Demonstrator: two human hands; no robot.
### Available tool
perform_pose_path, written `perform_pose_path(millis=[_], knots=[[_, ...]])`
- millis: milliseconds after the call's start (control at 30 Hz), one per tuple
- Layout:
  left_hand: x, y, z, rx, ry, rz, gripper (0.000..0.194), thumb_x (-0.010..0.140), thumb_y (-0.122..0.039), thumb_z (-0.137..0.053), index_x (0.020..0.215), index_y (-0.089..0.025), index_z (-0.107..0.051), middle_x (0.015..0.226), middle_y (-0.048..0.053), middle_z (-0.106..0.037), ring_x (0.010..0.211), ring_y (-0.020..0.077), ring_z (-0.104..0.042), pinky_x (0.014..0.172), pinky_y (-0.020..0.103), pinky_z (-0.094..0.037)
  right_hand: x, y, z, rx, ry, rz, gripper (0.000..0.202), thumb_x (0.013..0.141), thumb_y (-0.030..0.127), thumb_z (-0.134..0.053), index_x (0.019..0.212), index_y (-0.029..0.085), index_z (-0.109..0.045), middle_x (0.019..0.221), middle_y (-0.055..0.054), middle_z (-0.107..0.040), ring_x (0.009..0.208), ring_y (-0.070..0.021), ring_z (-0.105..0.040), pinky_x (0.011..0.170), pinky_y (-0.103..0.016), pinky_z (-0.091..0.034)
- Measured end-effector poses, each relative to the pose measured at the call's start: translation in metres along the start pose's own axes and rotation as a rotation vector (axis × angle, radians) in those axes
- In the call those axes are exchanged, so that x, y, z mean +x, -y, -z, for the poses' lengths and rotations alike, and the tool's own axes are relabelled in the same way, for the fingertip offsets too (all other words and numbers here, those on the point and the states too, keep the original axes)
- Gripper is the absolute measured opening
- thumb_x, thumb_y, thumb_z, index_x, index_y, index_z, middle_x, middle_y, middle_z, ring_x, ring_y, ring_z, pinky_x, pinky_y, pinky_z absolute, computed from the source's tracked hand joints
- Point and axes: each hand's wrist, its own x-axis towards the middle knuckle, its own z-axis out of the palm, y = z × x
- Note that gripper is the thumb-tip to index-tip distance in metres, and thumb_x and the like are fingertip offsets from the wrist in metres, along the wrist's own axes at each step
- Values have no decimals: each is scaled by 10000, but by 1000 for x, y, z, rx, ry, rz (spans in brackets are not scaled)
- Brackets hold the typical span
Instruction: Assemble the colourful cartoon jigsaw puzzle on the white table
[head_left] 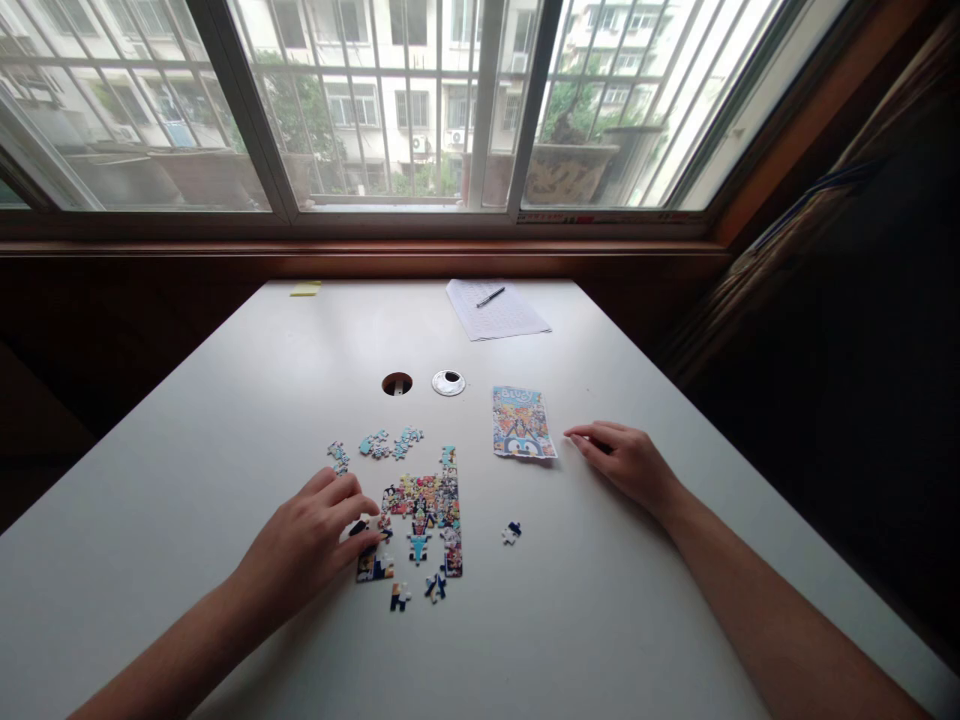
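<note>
Lower centre, left hand, narrowed, works pieces, grip unclear, needing fine alignment; right hand, slightly open, beside card.

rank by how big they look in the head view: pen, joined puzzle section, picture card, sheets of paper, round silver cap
1. joined puzzle section, partly behind the left hand
2. picture card and sheets of paper, too alike to rank
3. round silver cap
4. pen
</note>
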Motion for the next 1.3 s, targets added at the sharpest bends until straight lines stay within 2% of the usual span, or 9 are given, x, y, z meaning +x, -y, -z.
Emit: perform_pose_path(millis=[1300], knots=[[0,-5,-3,-31,-19,-16,221,973,-404,-548,1014,-270,-719,973,41,-647,939,245,-542,778,357,-456,0,1,0,26,3,-10,220,965,330,-553,1011,251,-753,935,-27,-749,821,-192,-688,758,-311,-517]])
